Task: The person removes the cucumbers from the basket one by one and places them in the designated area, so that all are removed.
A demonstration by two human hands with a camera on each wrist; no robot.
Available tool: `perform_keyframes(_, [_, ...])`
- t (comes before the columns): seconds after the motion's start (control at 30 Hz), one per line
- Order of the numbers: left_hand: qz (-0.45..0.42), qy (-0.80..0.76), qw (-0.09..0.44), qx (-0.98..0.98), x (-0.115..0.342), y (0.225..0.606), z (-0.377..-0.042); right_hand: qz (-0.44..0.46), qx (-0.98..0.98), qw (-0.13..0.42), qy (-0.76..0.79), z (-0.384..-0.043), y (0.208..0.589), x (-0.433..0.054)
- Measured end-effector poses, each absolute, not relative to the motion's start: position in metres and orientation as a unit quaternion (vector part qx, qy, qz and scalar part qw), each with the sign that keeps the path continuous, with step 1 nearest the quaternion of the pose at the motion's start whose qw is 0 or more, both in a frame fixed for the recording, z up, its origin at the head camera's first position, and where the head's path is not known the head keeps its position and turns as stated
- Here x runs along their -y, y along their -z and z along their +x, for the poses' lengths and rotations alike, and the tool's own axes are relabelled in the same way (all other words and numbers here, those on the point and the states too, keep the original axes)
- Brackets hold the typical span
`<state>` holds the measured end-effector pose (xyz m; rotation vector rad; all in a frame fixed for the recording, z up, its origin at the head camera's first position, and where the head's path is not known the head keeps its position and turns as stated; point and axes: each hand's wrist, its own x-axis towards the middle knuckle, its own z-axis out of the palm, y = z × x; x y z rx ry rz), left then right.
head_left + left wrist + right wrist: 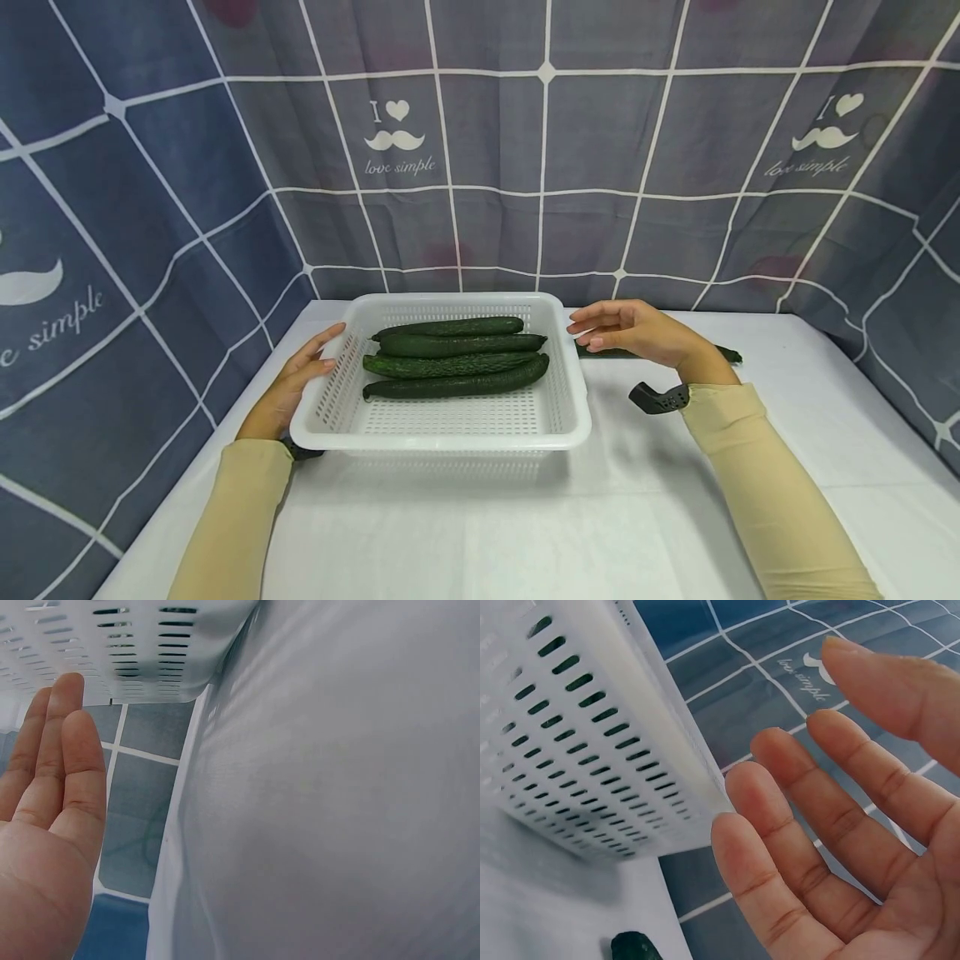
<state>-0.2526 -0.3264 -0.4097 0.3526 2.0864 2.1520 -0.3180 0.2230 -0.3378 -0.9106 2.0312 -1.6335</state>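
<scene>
A white perforated plastic basket (pixel 457 442) stands on the white table, holding several dark green cucumbers (pixel 457 367) laid side by side. At its left side is my left hand (pixel 288 387), fingertips right at the rim; the left wrist view shows the fingers (pixel 49 757) nearly straight beside the slotted wall (pixel 142 652). My right hand (pixel 637 329) hovers off the right rim, its fingers (pixel 780 832) loosely bent and holding nothing. Under that hand a cucumber (pixel 729 355) lies on the table, mostly hidden; a dark end (pixel 634 946) shows in the right wrist view.
A dark grid-patterned curtain (pixel 495 233) rises behind the table and along both sides. White cloth (pixel 465 533) covers the table in front of the basket. Each wrist wears a black band, the right one (pixel 660 398) showing plainly.
</scene>
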Motion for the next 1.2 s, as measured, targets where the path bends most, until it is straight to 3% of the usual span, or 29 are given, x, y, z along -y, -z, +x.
perform_keyframes(1.2, [0.119, -0.712, 0.063, -0.689, 0.326, 0.408, -0.253, -0.283, -0.734, 0.236, 0.570, -0.339, 0.310, -0.150])
